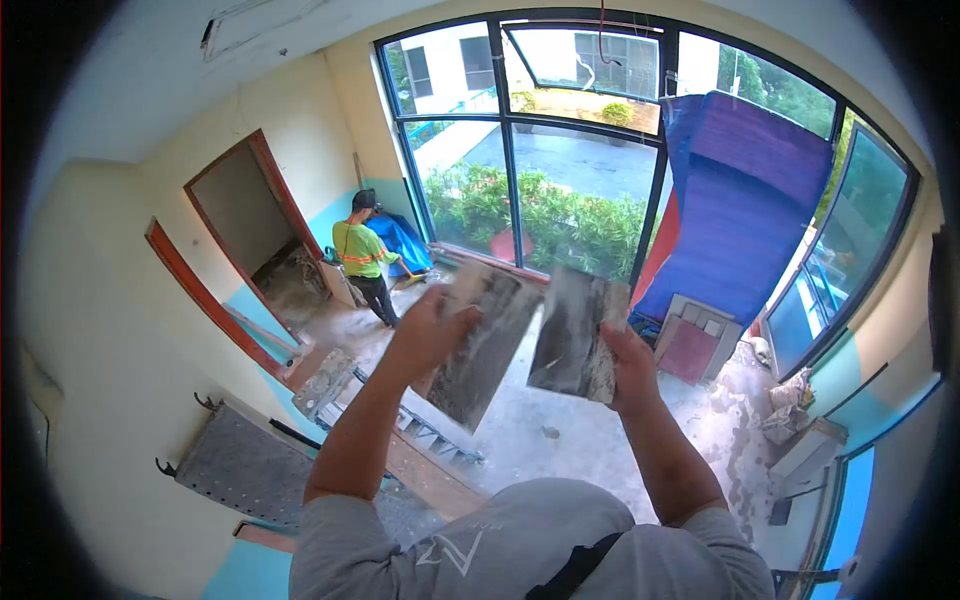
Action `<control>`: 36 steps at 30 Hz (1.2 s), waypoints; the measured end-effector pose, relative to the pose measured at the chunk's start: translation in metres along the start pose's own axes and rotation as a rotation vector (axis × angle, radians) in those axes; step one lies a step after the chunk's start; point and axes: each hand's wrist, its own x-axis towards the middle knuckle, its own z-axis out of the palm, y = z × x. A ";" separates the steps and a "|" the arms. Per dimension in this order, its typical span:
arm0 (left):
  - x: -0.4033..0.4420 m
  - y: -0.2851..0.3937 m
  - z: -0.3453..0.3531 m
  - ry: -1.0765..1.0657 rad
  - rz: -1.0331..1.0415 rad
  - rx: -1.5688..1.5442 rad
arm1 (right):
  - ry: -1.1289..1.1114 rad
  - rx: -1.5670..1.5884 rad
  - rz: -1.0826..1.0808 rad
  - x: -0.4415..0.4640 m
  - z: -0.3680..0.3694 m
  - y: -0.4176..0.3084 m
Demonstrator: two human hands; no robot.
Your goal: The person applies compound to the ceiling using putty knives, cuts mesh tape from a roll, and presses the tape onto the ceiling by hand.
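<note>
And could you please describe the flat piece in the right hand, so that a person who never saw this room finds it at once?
Start at the big black-framed window and look below its middle. There the right hand holds a streaked grey slab by its outer edge. The similar slab beside it, in the left hand, looks longer in this view; yours is the shorter one.

Clearance between the left grip [437, 328] and the right grip [632, 362] is limited to a wedge between the left plate [488, 345] and the right plate [565, 338], narrowing toward the far end. Open air surrounds both plates above the floor [610, 455]. Obstacles: torso [530, 540], nearward of both grips; plank [440, 475], below the left grip; leaning panels [690, 345], beyond and rightward of the right grip.
</note>
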 end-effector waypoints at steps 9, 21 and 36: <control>-0.046 -0.015 0.061 0.831 0.611 -0.140 | 0.166 0.159 -0.069 0.028 0.020 0.006; -0.050 -0.020 0.001 0.563 0.895 0.447 | 0.107 -0.041 -0.502 0.035 0.082 -0.026; -0.027 0.170 -0.223 1.302 0.826 0.510 | -0.209 -1.103 -0.433 0.005 0.077 0.043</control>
